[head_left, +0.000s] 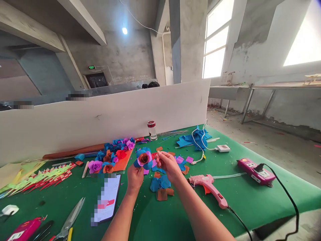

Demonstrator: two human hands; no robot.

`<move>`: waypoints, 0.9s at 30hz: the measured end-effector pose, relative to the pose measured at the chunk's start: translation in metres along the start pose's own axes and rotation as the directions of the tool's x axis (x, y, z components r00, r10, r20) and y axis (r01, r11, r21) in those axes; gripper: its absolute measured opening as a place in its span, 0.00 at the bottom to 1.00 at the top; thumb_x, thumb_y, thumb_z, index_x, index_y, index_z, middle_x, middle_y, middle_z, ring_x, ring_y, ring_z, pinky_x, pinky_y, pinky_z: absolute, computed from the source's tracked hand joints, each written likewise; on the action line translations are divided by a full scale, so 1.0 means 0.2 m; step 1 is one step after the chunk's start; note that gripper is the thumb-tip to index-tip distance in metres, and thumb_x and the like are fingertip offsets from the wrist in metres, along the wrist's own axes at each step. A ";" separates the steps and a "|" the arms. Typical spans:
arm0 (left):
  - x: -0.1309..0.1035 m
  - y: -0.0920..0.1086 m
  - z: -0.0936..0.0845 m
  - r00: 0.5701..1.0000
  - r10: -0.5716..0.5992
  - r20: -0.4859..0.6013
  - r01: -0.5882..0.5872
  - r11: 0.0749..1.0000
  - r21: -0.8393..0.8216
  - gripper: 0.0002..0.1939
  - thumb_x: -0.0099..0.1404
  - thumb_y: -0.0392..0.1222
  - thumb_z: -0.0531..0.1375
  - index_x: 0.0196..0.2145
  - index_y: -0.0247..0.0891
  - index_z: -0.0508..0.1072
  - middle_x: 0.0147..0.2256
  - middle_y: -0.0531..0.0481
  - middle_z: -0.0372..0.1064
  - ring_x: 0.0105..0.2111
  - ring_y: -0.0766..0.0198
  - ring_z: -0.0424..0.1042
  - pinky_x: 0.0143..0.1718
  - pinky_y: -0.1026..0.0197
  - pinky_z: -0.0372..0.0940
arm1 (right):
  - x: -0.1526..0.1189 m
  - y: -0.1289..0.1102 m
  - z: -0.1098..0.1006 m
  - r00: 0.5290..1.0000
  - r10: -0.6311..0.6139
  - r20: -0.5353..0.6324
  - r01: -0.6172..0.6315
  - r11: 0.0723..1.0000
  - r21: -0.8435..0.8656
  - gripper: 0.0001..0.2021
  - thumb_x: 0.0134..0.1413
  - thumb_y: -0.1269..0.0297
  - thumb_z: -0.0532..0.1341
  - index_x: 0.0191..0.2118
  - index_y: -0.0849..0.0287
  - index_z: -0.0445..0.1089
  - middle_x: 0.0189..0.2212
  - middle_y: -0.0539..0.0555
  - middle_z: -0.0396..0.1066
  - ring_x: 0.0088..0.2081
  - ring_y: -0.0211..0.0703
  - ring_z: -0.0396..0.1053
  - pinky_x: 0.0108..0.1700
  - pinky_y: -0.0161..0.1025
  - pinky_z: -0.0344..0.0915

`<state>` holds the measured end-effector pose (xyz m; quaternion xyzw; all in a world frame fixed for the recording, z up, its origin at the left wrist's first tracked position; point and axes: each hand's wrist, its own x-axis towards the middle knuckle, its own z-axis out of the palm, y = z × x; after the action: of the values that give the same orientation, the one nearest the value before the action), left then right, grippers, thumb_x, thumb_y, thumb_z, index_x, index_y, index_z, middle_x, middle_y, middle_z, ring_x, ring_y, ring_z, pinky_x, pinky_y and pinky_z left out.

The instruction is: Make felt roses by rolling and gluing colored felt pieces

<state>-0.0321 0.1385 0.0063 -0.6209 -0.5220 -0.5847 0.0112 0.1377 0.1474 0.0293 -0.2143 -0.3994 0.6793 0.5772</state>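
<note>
My left hand point(135, 179) grips a paper flower point(143, 160) from below. The flower has a brown rolled centre with purple and blue petals around it, and it faces up toward me. Close beside its right edge is my right hand point(168, 164), thumb and fingers pinched together. Whatever lies in that pinch, if anything, is too small to make out. On the table under my hands are loose blue petals point(160, 182), brown petals point(164, 194) and purple petals point(179, 159). A pink glue gun point(209, 187) with a glue stick in its back lies right of my right forearm.
A phone point(107, 199) and scissors point(71, 217) lie at left. Finished paper flowers point(112, 155) sit on orange paper farther back. A lidded glass jar point(151, 130) stands by the white partition point(120, 115). A charger cable, a pink power strip point(255, 171) and black cords occupy the right.
</note>
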 end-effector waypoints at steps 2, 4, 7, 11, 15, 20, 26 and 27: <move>0.00 0.00 -0.01 0.998 0.042 0.043 -0.040 0.998 -0.053 0.10 0.58 0.44 0.57 0.31 0.42 0.78 0.28 0.48 0.78 0.29 0.57 0.76 0.33 0.57 0.72 | -0.01 0.00 0.01 0.998 -0.013 0.057 0.015 0.999 -0.043 0.18 0.48 0.47 0.68 0.28 0.60 0.73 0.25 0.50 0.69 0.22 0.33 0.60 0.28 0.33 0.58; -0.01 0.00 -0.01 0.997 0.035 0.073 -0.029 0.997 -0.075 0.10 0.59 0.43 0.57 0.31 0.42 0.78 0.28 0.48 0.77 0.29 0.58 0.75 0.32 0.58 0.71 | -0.03 0.01 0.01 0.994 -0.015 0.111 0.025 0.996 -0.087 0.17 0.50 0.49 0.68 0.29 0.60 0.73 0.25 0.50 0.70 0.24 0.34 0.62 0.30 0.34 0.59; -0.02 0.02 -0.02 0.994 -0.020 0.105 0.027 0.997 -0.068 0.09 0.59 0.47 0.58 0.27 0.43 0.76 0.22 0.51 0.73 0.25 0.59 0.72 0.28 0.61 0.68 | -0.04 0.01 0.02 0.986 0.004 0.167 0.026 0.984 -0.179 0.14 0.46 0.53 0.70 0.28 0.59 0.72 0.23 0.48 0.68 0.25 0.35 0.62 0.32 0.34 0.59; -0.02 0.03 -0.02 0.990 -0.054 0.132 0.064 0.995 -0.074 0.12 0.59 0.49 0.58 0.25 0.40 0.75 0.20 0.53 0.70 0.23 0.61 0.69 0.25 0.63 0.64 | -0.04 0.02 0.03 0.980 0.043 0.194 0.000 0.977 -0.215 0.14 0.37 0.59 0.74 0.25 0.59 0.71 0.21 0.46 0.66 0.25 0.34 0.61 0.32 0.33 0.57; -0.02 0.03 -0.01 0.987 -0.082 0.141 0.095 0.991 -0.093 0.15 0.59 0.51 0.58 0.25 0.38 0.75 0.20 0.51 0.71 0.23 0.60 0.69 0.27 0.62 0.65 | -0.03 0.01 0.01 0.990 0.024 0.141 0.004 0.980 -0.199 0.11 0.41 0.58 0.71 0.24 0.60 0.71 0.22 0.48 0.69 0.24 0.34 0.62 0.31 0.34 0.58; -0.01 0.02 -0.02 0.976 -0.005 0.216 0.024 0.996 -0.083 0.11 0.59 0.46 0.57 0.30 0.40 0.78 0.23 0.51 0.73 0.27 0.58 0.73 0.29 0.62 0.66 | -0.03 -0.05 0.00 0.987 -0.161 0.010 0.160 0.971 -0.175 0.11 0.49 0.56 0.67 0.27 0.58 0.72 0.23 0.48 0.67 0.26 0.36 0.61 0.31 0.35 0.58; -0.01 0.08 -0.03 0.961 0.067 0.269 -0.046 0.996 -0.082 0.13 0.62 0.47 0.55 0.28 0.40 0.76 0.24 0.50 0.74 0.28 0.59 0.73 0.30 0.62 0.66 | -0.04 -0.08 0.01 0.981 -0.191 -0.017 0.180 0.949 -0.259 0.15 0.47 0.52 0.68 0.25 0.59 0.70 0.21 0.46 0.64 0.25 0.35 0.57 0.29 0.35 0.54; -0.01 0.09 -0.03 0.959 0.074 0.275 -0.054 0.995 -0.081 0.13 0.62 0.47 0.55 0.27 0.40 0.76 0.24 0.50 0.74 0.27 0.59 0.72 0.29 0.62 0.66 | -0.04 -0.07 0.01 0.981 -0.193 -0.023 0.181 0.949 -0.260 0.15 0.47 0.53 0.69 0.25 0.59 0.70 0.21 0.46 0.64 0.24 0.35 0.56 0.28 0.34 0.53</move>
<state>-0.0235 0.1257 0.0186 -0.7133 -0.4765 -0.5098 -0.0656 0.1465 0.1401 0.0411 -0.2646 -0.4883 0.5590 0.6158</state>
